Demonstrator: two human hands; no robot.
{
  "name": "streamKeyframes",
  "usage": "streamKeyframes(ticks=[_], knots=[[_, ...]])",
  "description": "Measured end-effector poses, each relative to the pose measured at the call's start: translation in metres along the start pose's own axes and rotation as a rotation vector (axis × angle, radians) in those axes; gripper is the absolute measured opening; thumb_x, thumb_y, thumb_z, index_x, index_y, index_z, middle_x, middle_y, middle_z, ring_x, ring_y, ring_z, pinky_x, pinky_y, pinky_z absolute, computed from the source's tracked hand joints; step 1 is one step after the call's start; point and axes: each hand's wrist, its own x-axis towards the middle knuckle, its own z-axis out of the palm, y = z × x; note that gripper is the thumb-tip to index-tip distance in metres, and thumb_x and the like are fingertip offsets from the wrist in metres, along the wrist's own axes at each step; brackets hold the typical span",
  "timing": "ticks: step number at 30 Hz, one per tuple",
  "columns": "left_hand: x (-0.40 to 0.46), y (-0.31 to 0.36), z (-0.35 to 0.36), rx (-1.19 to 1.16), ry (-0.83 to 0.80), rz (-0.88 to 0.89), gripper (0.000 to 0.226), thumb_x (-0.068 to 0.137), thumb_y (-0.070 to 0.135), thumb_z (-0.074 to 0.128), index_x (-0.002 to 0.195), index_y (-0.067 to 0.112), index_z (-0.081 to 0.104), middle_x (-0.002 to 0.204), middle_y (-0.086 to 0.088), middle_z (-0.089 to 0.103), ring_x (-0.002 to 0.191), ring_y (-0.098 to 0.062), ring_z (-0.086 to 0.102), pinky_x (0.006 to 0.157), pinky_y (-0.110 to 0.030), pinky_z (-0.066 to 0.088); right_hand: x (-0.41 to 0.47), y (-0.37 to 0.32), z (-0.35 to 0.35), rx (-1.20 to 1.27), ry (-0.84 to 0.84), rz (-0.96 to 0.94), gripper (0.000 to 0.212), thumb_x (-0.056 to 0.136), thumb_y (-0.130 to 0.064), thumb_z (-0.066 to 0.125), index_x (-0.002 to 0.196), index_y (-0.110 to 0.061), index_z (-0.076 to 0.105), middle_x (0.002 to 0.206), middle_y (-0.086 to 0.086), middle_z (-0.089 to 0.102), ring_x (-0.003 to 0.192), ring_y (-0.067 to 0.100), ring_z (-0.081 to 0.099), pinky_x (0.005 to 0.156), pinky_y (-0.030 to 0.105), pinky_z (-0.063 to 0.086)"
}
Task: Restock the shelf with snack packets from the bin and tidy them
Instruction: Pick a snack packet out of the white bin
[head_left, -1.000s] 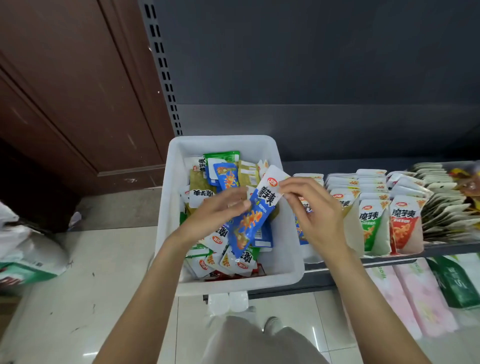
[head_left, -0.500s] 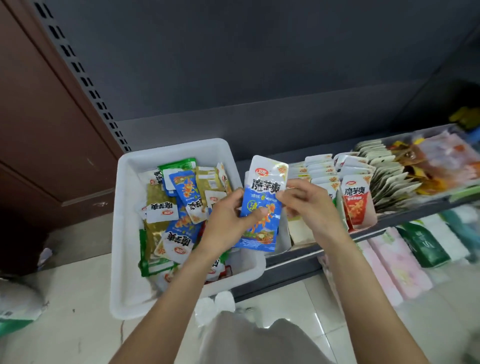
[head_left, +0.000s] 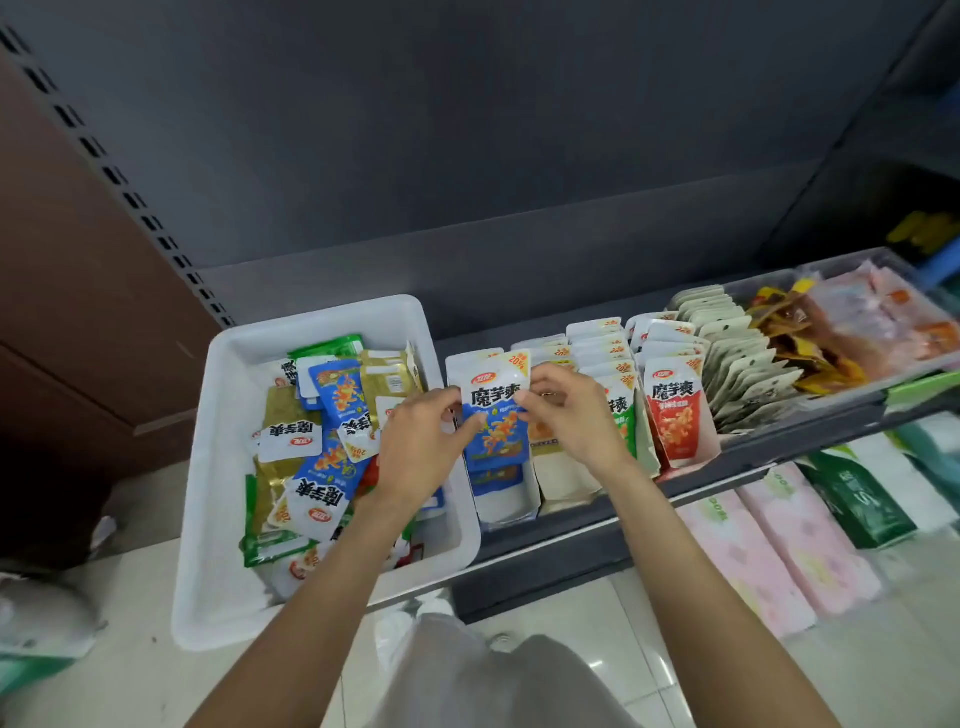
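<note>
We are holding a blue snack packet (head_left: 493, 410) upright over the shelf (head_left: 727, 457), just right of the bin (head_left: 322, 322): left hand (head_left: 421, 447) and right hand (head_left: 566, 410) are each pinching an edge. Our fingers are hiding part of its print; rows behind are blurring.

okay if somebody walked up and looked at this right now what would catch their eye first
Most likely the blue snack packet held upright at centre, pinched between the left hand and right hand, over the leftmost display box on the shelf. Next, the white bin on the left, heaped with jumbled blue, green and olive packets. To the right, a red packet fronts a neat row.
</note>
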Motion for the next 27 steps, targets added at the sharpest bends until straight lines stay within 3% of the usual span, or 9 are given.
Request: streamKeyframes(ticks=[4,7,10,13,19,21,23,25,27], knots=[[0.001,-0.013,0.002,0.131,0.003,0.029,0.017,0.080,0.024,0.072,0.093,0.014,0.069,0.079,-0.004,0.067,0.072,-0.019,0.056,0.063,-0.029,0.044,-0.002,0.012,0.010,-0.462,-0.014,-0.118,0.016,0.085,-0.016,0.068,0.075,-0.012,0.056,0.081,0.001,0.067,0.074,0.016,0.064,0.066,0.030,0.052],[0.003,-0.016,0.007,0.226,-0.020,0.089,0.018,0.083,0.028,0.070,0.097,0.016,0.072,0.084,-0.003,0.071,0.078,-0.022,0.061,0.075,-0.035,0.049,-0.007,0.020,0.014,-0.754,0.100,-0.214,0.011,0.084,-0.022,0.069,0.080,-0.015,0.060,0.086,0.000,0.063,0.072,0.017,0.058,0.057,0.026,0.044],[0.008,-0.017,0.010,0.315,-0.073,0.082,0.023,0.085,0.033,0.066,0.104,0.019,0.069,0.092,0.001,0.072,0.089,-0.020,0.059,0.082,-0.033,0.044,-0.010,0.023,0.017,-0.781,0.127,-0.178,0.012,0.087,-0.026,0.066,0.090,-0.016,0.060,0.087,-0.001,0.064,0.072,0.017,0.061,0.059,0.028,0.049],[0.009,-0.016,0.006,0.323,-0.018,0.112,0.023,0.080,0.029,0.072,0.101,0.019,0.068,0.090,0.002,0.070,0.091,-0.020,0.058,0.079,-0.033,0.046,-0.012,0.022,0.022,-0.815,0.165,-0.185,0.020,0.088,-0.027,0.064,0.102,-0.018,0.051,0.088,0.000,0.062,0.072,0.019,0.061,0.059,0.031,0.052],[-0.019,-0.031,-0.025,0.057,0.441,0.036,0.019,0.088,0.028,0.055,0.097,0.016,0.067,0.093,0.004,0.066,0.090,-0.011,0.051,0.076,-0.020,0.040,-0.031,0.000,0.028,-0.450,0.294,-0.247,0.023,0.088,-0.016,0.063,0.110,-0.016,0.055,0.087,-0.006,0.059,0.063,0.008,0.054,0.056,0.018,0.044],[-0.035,-0.048,-0.036,0.014,0.498,-0.003,0.022,0.089,0.028,0.051,0.095,0.013,0.066,0.089,0.001,0.066,0.084,-0.013,0.053,0.072,-0.023,0.041,-0.035,-0.017,0.039,-0.403,0.182,-0.286,0.022,0.088,-0.012,0.062,0.109,-0.015,0.057,0.088,-0.006,0.062,0.065,0.003,0.053,0.059,0.007,0.039],[-0.046,-0.069,-0.046,0.065,0.418,-0.088,0.024,0.087,0.030,0.050,0.094,0.015,0.067,0.089,0.002,0.067,0.082,-0.016,0.056,0.068,-0.027,0.043,-0.034,-0.032,0.059,-0.424,-0.046,-0.322,0.021,0.090,-0.013,0.059,0.111,-0.016,0.058,0.093,-0.005,0.065,0.071,0.006,0.056,0.063,0.009,0.045],[-0.051,-0.093,-0.048,0.171,0.212,-0.199,0.022,0.084,0.029,0.056,0.100,0.018,0.067,0.093,0.001,0.068,0.088,-0.023,0.058,0.072,-0.031,0.046,-0.028,-0.039,0.087,-0.542,-0.269,-0.347,0.026,0.092,-0.016,0.055,0.119,-0.015,0.055,0.105,0.001,0.065,0.086,0.015,0.061,0.074,0.028,0.053],[-0.056,-0.109,-0.046,0.311,-0.064,-0.312,0.032,0.083,0.027,0.064,0.115,0.019,0.063,0.108,-0.005,0.065,0.105,-0.030,0.053,0.089,-0.037,0.042,-0.019,-0.035,0.119,-0.732,-0.413,-0.287,0.038,0.095,-0.019,0.051,0.132,-0.011,0.044,0.124,0.011,0.056,0.105,0.026,0.058,0.083,0.035,0.048]])
